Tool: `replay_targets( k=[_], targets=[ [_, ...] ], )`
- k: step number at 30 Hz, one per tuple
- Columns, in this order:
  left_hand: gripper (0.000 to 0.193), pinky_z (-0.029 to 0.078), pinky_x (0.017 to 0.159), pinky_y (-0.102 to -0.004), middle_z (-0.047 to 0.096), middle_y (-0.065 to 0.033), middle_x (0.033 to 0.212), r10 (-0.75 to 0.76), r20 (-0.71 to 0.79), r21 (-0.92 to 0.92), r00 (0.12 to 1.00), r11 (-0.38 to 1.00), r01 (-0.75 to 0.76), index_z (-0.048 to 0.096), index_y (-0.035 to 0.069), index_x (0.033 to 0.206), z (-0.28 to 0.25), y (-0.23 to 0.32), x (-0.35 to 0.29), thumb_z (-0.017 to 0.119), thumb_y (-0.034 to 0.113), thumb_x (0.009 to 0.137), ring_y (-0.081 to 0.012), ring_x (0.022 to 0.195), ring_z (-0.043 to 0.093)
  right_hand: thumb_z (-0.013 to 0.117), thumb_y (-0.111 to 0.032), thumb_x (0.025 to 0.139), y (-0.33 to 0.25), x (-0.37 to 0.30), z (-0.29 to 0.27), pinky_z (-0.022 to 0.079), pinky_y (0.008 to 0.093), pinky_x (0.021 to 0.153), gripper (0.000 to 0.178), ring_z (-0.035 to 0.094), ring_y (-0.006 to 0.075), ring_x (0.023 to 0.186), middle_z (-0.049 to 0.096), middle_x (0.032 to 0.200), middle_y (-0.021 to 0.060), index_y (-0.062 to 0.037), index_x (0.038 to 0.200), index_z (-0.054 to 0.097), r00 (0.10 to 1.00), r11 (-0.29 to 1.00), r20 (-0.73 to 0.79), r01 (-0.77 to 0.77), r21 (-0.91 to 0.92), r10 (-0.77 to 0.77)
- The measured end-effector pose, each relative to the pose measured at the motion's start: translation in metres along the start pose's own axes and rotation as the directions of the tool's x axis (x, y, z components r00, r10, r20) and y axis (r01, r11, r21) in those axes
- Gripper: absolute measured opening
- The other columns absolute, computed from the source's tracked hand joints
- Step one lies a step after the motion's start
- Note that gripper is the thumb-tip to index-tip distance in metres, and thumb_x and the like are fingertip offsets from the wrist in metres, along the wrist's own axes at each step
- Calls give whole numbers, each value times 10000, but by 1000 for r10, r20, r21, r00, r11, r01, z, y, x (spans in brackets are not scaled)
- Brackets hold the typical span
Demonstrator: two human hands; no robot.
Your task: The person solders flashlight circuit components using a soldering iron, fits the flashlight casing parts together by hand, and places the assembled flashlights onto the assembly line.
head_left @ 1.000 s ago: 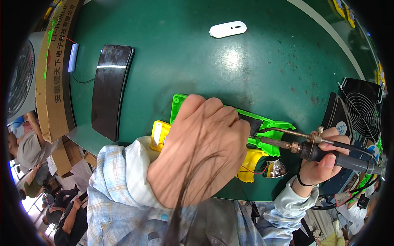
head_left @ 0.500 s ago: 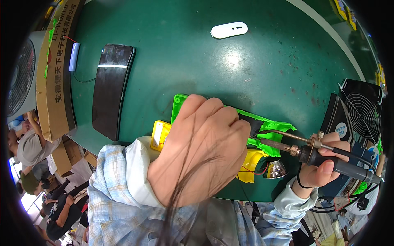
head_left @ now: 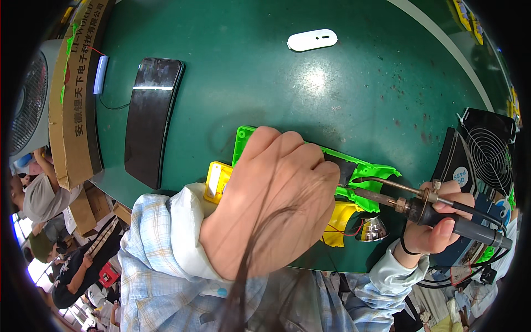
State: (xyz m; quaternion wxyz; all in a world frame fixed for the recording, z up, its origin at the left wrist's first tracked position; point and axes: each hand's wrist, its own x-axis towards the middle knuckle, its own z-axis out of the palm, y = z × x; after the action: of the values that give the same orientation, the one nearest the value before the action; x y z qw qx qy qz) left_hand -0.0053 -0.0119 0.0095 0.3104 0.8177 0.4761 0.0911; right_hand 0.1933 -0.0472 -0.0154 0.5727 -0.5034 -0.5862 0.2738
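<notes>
My left hand [head_left: 276,205] is curled over a green plastic housing half [head_left: 376,172] and grips it; its fingertips are hidden behind the knuckles. In my right hand [head_left: 440,227] is a soldering iron [head_left: 462,226] with a thin metal tube [head_left: 387,182] clamped along it. The iron's tip and the tube's end meet at the housing, just right of my left fingers. Inside the housing a dark part [head_left: 347,167] shows. A yellow plastic piece [head_left: 342,221] lies below it, beside a silver reflector cup [head_left: 373,229] with red wires. Left of my hand sits another yellow piece [head_left: 217,181].
A black phone [head_left: 152,122] lies on the green table [head_left: 232,66] at left, near a cardboard box [head_left: 77,105] and a small wired cylinder [head_left: 100,74]. A white oval case [head_left: 312,40] is at the back. A black fan [head_left: 487,146] stands at right. People work beyond the left edge.
The whole view has shifted very slightly. Both hands keep nearly the same pose, with the iron still at the housing. A person in the left background has moved.
</notes>
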Motion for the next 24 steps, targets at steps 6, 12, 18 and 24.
replay_targets(
  k=[6, 12, 18, 24],
  targets=[
    [90, 345, 665, -318, 528, -27, 677, -10, 1, 2, 1000, 1000, 10, 562, 76, 682, 1, 0, -1, 579, 32, 605, -193, 670, 483, 558, -383, 731, -2, 0, 7, 403, 253, 430, 384, 436, 144, 505, 415, 600, 55, -32, 679, 411, 994, 999, -107, -33, 18, 35],
    [108, 339, 658, -314, 524, -22, 669, 25, -9, -7, 1000, 1000, -25, 538, 80, 699, 2, -3, -1, 577, 28, 613, -190, 648, 478, 515, -354, 722, 8, -1, -6, 332, 217, 381, 360, 360, 119, 503, 345, 611, 35, -36, 653, 360, 960, 990, -270, 104, 96, -75],
    [152, 332, 658, -303, 520, -13, 647, 5, -6, -79, 1000, 997, -6, 474, 77, 726, -1, -2, -2, 562, 3, 625, -195, 609, 476, 498, -364, 727, 5, 2, -4, 303, 206, 350, 366, 344, 113, 485, 344, 615, 34, -42, 642, 347, 959, 993, -279, 81, 89, -53],
    [151, 329, 659, -305, 523, -20, 658, -5, 11, -66, 1000, 998, 5, 480, 76, 733, -1, -3, -1, 559, 0, 629, -194, 630, 474, 489, -377, 743, 7, 1, -5, 320, 221, 341, 374, 343, 115, 481, 347, 618, 38, -38, 648, 362, 960, 993, -268, 104, 60, -84]
  ],
)
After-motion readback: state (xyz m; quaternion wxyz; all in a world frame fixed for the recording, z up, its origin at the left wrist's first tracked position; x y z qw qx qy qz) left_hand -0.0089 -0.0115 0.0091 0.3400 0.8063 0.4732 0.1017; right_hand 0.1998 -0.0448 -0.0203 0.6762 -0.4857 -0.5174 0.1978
